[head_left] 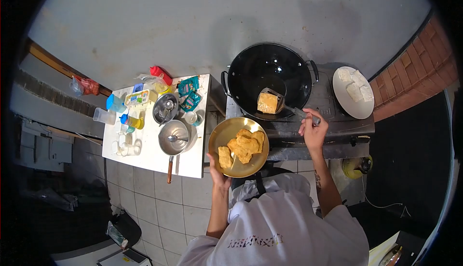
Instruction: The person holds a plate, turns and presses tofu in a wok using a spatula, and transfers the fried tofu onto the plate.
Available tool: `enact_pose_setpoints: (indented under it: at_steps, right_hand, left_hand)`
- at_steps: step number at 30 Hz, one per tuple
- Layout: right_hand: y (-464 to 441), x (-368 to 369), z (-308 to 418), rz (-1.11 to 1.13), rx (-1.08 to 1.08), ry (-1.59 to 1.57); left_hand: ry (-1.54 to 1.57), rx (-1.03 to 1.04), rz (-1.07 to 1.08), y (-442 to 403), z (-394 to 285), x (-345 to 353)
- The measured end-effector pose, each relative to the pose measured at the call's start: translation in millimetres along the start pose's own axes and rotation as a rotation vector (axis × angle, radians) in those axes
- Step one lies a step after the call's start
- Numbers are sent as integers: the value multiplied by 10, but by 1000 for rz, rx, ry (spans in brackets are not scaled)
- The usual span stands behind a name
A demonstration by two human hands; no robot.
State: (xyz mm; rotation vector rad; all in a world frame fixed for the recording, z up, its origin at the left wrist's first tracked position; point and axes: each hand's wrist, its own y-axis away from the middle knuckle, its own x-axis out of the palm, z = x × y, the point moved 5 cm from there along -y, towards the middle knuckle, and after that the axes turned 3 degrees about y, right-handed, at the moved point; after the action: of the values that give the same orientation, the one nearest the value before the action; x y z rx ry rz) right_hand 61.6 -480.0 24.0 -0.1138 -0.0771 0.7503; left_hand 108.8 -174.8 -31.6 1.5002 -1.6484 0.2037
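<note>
My left hand [220, 175] is closed on the rim of a gold-coloured plate [218, 138], which carries several golden fried pieces [244, 145]. In my right hand [314, 128] is the handle of a spatula [288, 109], gripped with the fingers closed. On the spatula's blade, over the near side of a black wok [248, 75], rests one browned, square fried piece [267, 103]. The plate is held just in front of the wok, level with the stove's front edge. Some oil appears to lie at the bottom of the wok.
A white oval plate [348, 103] with several pale pieces [354, 83] stands on the stove [318, 140], right of the wok. The white table [149, 162] at left bears a saucepan [174, 138], a metal bowl [165, 108], green packets [189, 92], bottles and cups. A green gas cylinder [354, 167] stands below.
</note>
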Motion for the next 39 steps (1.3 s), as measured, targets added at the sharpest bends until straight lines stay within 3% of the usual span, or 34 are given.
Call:
enact_pose_setpoints:
  at_steps: [19,39]
  right_hand:
    - [-127,62,26,-55,69,-68]
    - [-505,247,169,84,-17,-14]
  left_hand:
    - [9,-9,-6,30,-3,26]
    - [52,86,-51,62,-75,-124]
